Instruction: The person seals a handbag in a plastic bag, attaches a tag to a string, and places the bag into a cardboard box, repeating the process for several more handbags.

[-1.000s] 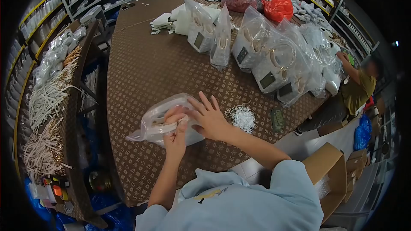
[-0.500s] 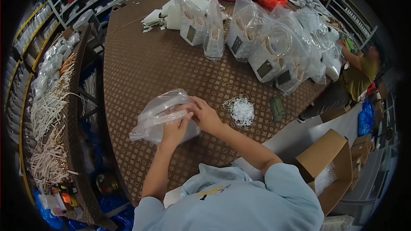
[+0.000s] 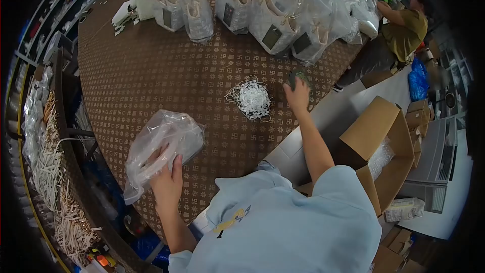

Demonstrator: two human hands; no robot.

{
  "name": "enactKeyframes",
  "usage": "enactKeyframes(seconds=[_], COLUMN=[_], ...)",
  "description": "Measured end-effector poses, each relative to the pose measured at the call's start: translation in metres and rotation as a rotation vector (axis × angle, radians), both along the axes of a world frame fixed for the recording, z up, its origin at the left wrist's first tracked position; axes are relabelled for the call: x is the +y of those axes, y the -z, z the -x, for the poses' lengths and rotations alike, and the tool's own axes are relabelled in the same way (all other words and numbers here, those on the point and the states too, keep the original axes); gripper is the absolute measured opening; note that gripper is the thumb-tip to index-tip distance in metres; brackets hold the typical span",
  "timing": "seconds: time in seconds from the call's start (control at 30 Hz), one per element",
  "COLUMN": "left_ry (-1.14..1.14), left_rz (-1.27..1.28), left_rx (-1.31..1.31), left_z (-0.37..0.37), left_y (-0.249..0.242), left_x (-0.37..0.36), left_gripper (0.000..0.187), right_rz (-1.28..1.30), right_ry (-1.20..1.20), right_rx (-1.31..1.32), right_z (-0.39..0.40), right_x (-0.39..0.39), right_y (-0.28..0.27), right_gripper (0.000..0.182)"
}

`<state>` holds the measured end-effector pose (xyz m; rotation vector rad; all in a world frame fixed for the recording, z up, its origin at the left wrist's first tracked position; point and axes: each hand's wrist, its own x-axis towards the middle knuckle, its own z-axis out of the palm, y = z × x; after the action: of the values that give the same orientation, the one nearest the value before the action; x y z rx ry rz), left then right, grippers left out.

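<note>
A clear plastic bag (image 3: 166, 126) with a whitish thing inside lies at the left front of the table. My left hand (image 3: 165, 184) grips the bag's near side, its thumb outside and its fingers partly covered by the plastic. On the right, my right hand (image 3: 298, 96) reaches over the dark green cards (image 3: 301, 78) with thumb and fingers apart, at the cards' near edge. A heap of white looped strings (image 3: 252, 99) sits on the table between my two hands.
Several bagged white handbags (image 3: 275, 33) with dark tags stand along the back. At the right are an open cardboard box (image 3: 376, 126) and a person in an olive shirt (image 3: 406, 33). Pale straps (image 3: 48, 167) hang over a rack on the left.
My right hand has left the plastic bag and moved right to the green cards. My left hand stays on the bag. The camera view has shifted to the right.
</note>
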<state>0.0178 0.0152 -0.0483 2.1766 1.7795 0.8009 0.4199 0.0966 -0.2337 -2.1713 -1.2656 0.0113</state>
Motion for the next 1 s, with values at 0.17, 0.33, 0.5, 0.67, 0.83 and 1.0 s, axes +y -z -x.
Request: enactKeyframes(seconds=[0.17, 0.33, 0.5, 0.67, 0.83, 1.0], left_ry=[0.019, -0.004, 0.209, -0.006, -0.030, -0.087], left_rz=[-0.062, 0.378, 0.584, 0.370, 0.565, 0.730], left_rx=[-0.199, -0.295, -0.386, -1.042, -1.286, -1.351], left_z=[0.002, -0.012, -0.031, -0.082, -0.083, -0.059], left_y=[-0.001, -0.040, -0.017, 0.075, 0.090, 0.079], left_x=[-0.013, -0.023, -0.022, -0.020, -0.020, -0.021], left_gripper=[0.022, 0.015, 0.018, 0.028, 0.022, 0.023], right_rz=[0.483, 0.723, 0.166, 0.136, 0.404, 0.182], right_ry=[0.306, 0.279, 0.100, -0.579, -0.781, -0.218], right_rx=[-0.061, -0.061, 0.259, 1.197, 1.354, 0.907], right_z=[-0.073, -0.083, -0.065, 0.076, 0.133, 0.038], right_x=[0.005, 0.022, 0.013, -0.046, -0.093, -0.040], right_y=[0.010, -0.012, -0.026, -0.063, -0.067, -0.002], right_gripper=[0.067, 0.063, 0.027, 0.013, 0.009, 0.015])
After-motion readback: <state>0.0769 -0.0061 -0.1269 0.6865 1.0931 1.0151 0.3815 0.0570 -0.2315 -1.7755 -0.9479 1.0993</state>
